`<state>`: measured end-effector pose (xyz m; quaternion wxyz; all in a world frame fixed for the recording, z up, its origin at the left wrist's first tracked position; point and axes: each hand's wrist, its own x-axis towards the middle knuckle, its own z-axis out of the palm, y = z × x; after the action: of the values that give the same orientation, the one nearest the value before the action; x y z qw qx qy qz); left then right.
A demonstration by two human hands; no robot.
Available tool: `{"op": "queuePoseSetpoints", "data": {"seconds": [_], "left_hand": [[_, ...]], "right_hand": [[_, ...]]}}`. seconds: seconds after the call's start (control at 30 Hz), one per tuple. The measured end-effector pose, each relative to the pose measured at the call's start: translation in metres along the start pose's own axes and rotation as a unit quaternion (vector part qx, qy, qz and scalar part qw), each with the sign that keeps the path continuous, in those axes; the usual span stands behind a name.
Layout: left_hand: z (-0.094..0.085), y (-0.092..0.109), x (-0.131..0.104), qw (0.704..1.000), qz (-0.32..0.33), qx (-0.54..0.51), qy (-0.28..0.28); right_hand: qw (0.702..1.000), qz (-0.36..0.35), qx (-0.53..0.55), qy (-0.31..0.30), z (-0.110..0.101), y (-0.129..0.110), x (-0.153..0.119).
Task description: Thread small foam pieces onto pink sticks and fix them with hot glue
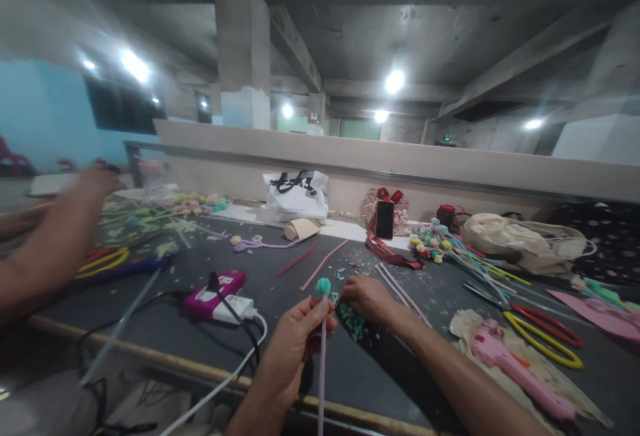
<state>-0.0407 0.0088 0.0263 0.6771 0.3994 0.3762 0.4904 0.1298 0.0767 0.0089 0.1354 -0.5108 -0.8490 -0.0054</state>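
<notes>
My left hand (299, 333) pinches a pale pink chenille stem (322, 376) between thumb and fingers, just under a small fluffy green ball (323, 286) at its top. The stem stands upright, its lower end running out of the bottom of the view. Right beside it, my right hand (367, 299) reaches down to a pile of small green clippings (354, 323) on the dark table (400, 356). Its fingers are drawn together at the edge of that pile, and their tips are partly hidden, so what they hold cannot be made out.
A pink glue gun (520, 369) lies at right near scissors with red and yellow handles (543, 336). A magenta power strip (215, 294) with cables sits at left. Behind are a phone (384, 219), a white bag (296, 196) and bundled stems (440, 243). Another person's arm (55, 243) extends from the left.
</notes>
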Motion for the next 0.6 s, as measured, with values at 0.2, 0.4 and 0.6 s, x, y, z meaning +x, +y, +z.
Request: {"op": "queuePoseSetpoints", "data": {"seconds": [0.2, 0.4, 0.6], "left_hand": [[0.001, 0.001, -0.004, 1.0, 0.004, 0.002, -0.007], [0.002, -0.002, -0.002, 1.0, 0.001, 0.013, -0.025], [-0.001, -0.008, 0.002, 0.999, -0.003, 0.022, -0.041]], "right_hand": [[0.999, 0.025, -0.014, 0.018, -0.006, 0.0, -0.007], [0.998, 0.042, 0.011, 0.042, -0.008, 0.005, -0.015], [0.999, 0.011, 0.028, 0.031, 0.0, 0.003, -0.012]]}}
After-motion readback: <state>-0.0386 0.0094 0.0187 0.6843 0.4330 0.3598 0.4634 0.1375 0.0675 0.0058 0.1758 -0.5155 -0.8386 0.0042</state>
